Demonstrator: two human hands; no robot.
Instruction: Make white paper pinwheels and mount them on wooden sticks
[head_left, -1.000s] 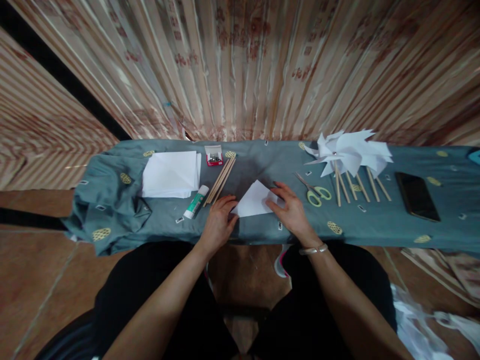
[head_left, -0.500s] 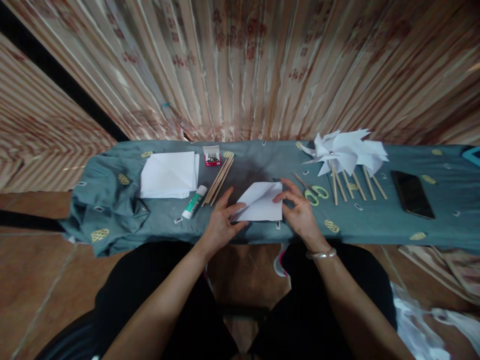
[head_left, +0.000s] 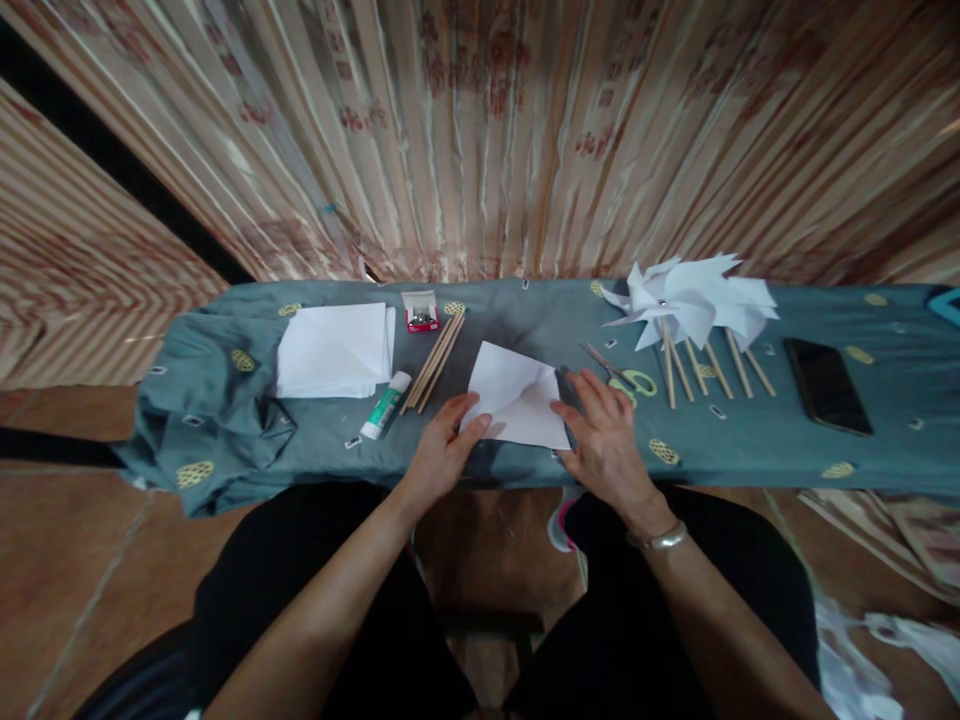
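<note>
We see both hands on a white sheet of paper (head_left: 517, 395) that lies, partly unfolded, on the cloth-covered table (head_left: 750, 450) straight ahead of the person. The left hand (head_left: 442, 450) has thumb and forefinger closed on the sheet's near left corner, the other fingers loosely curled; the right hand (head_left: 604, 435) lies with its fingers spread and nearly flat at the sheet's right edge, so it presses rather than grips. That split looks deliberate to us: one hand pins the sheet while the other keeps a corner free to lift. Just beyond the right fingertips lie the scissors (head_left: 626, 378), so close that the hand partly hides their handles; further to the right, a bunch of finished paper pinwheels (head_left: 694, 295) on sticks, and past them a dark phone (head_left: 825, 385). To the left of the left hand, a glue stick (head_left: 386, 405) and a bundle of wooden sticks (head_left: 435, 360) lie near but apart from it, with a small red box (head_left: 421, 312) at the far end of the sticks and a stack of white paper (head_left: 334, 350) further left. The near table edge runs right under both wrists, leaving little room to draw the sheet closer; the widest bare cloth lies beyond the sheet, toward the curtain (head_left: 480, 130).
</note>
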